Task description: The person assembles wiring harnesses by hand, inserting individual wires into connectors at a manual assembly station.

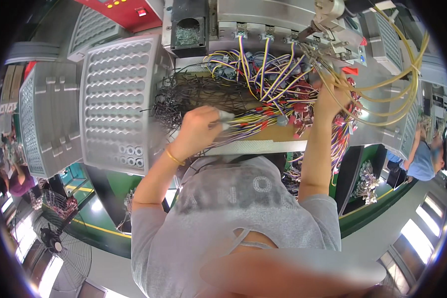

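A grey ridged panel (115, 94) stands at left beside a tangle of thin black strands (171, 102) on the desk (263, 147), where a worker's left hand (198, 130), pale covers on its fingertips, curls at the left end of a bundle of yellow and purple wires (251, 120), its grip impossible to confirm. Farther right, past red connectors (301, 107), the right hand (332, 97) reaches in behind looping yellowish tubes (416, 64), its fingers partly hidden and its hold unclear.
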Motion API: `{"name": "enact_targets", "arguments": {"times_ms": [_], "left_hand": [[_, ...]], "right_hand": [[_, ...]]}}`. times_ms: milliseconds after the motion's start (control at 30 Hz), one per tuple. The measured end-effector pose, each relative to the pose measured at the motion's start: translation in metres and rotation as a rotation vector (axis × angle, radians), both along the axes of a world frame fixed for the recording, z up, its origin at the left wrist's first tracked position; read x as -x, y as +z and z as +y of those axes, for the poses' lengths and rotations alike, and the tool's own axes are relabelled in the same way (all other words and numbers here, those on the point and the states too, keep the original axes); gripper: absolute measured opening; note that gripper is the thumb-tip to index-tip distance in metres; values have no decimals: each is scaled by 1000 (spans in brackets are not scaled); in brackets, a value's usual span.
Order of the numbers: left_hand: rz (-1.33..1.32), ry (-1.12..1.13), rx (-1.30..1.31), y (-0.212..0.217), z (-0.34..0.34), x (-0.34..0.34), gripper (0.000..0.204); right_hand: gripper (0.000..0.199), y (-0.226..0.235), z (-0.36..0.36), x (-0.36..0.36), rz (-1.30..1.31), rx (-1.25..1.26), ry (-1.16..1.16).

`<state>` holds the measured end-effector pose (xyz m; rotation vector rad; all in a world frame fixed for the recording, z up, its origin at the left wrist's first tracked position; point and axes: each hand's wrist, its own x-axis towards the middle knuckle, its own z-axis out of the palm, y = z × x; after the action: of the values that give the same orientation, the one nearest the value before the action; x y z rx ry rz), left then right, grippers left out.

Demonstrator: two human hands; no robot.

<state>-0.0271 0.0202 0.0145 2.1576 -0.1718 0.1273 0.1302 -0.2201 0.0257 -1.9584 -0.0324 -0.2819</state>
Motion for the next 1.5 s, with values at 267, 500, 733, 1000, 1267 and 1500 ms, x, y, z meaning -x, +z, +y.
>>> {"name": "enact_targets", "arguments": {"times_ms": [267, 500, 733, 1000, 1267, 1500], "left_hand": [[192, 187, 87, 27, 39, 24, 22], [517, 274, 1016, 27, 34, 36, 34], [261, 647, 71, 20, 94, 79, 34], [173, 883, -1189, -59, 152, 198, 28], [-20, 918, 161, -4, 112, 126, 34], [166, 255, 1016, 28, 7, 37, 37]], "right_hand": [[30, 5, 80, 92, -228, 195, 901], [13, 17, 94, 93, -507, 336, 1021], [7, 38, 78, 76, -239, 167, 992], [9, 35, 69, 85, 469, -357, 920], [15, 36, 85, 89, 251, -141, 847], [8, 35, 89, 92, 267, -184, 818]]}}
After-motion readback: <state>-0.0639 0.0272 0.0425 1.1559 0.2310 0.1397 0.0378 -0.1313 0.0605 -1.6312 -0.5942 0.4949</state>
